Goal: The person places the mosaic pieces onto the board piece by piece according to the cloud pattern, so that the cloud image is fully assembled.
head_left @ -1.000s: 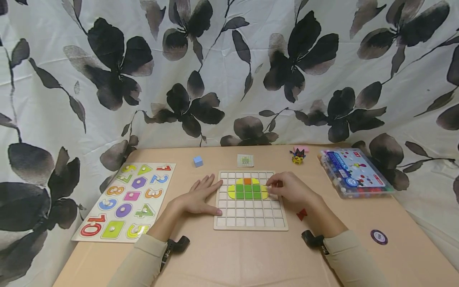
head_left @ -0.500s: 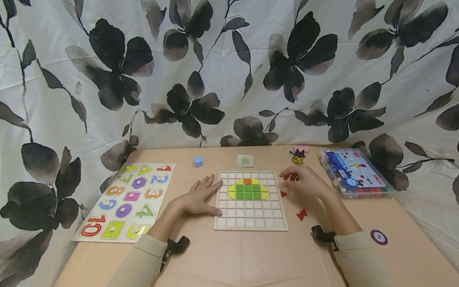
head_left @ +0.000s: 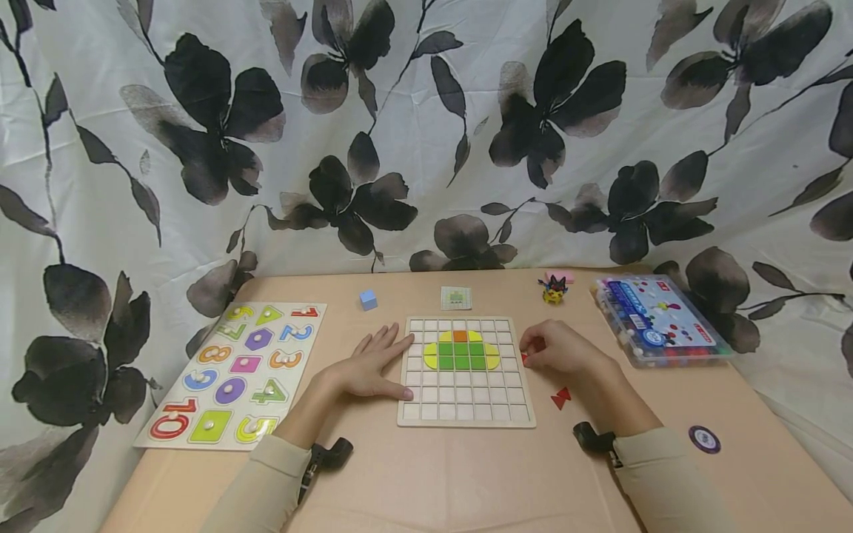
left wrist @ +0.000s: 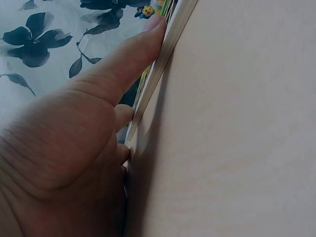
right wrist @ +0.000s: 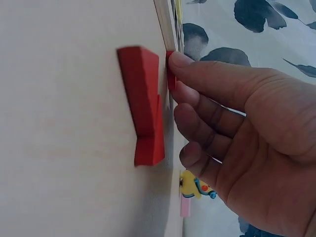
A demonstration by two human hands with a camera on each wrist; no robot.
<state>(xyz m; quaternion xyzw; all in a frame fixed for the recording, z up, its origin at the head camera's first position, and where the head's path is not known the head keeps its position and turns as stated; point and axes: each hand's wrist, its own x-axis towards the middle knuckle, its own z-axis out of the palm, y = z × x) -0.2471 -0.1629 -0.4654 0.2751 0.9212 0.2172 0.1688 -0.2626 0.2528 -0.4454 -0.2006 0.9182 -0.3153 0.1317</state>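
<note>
A square white grid board (head_left: pixel 466 414) lies on the table, bearing green squares (head_left: pixel 461 357), one orange square (head_left: pixel 460 337) and yellow rounded pieces (head_left: pixel 492 357). My left hand (head_left: pixel 366 366) rests on the board's left edge with fingers spread; in the left wrist view its thumb (left wrist: pixel 133 57) lies along that edge. Beside the right edge, my right hand (head_left: pixel 560 348) pinches a small red piece (right wrist: pixel 171 74) between thumb and index finger, the other fingers loosely curled. Nearer the front lie two red triangular pieces (head_left: pixel 561 399), which look large in the right wrist view.
Left of the board lies a number-and-shape sheet (head_left: pixel 243 377). Behind stand a blue cube (head_left: pixel 368 300), a small pattern card (head_left: pixel 456 298) and a yellow-and-black figurine (head_left: pixel 554 290). A clear plastic case (head_left: pixel 660 322) sits back right; a round purple-and-white disc (head_left: pixel 704 440) lies front right.
My right hand has left the yellow piece at the board's right side, moved right off the board, then lowered onto a red piece beside the edge. The left hand stays put.
</note>
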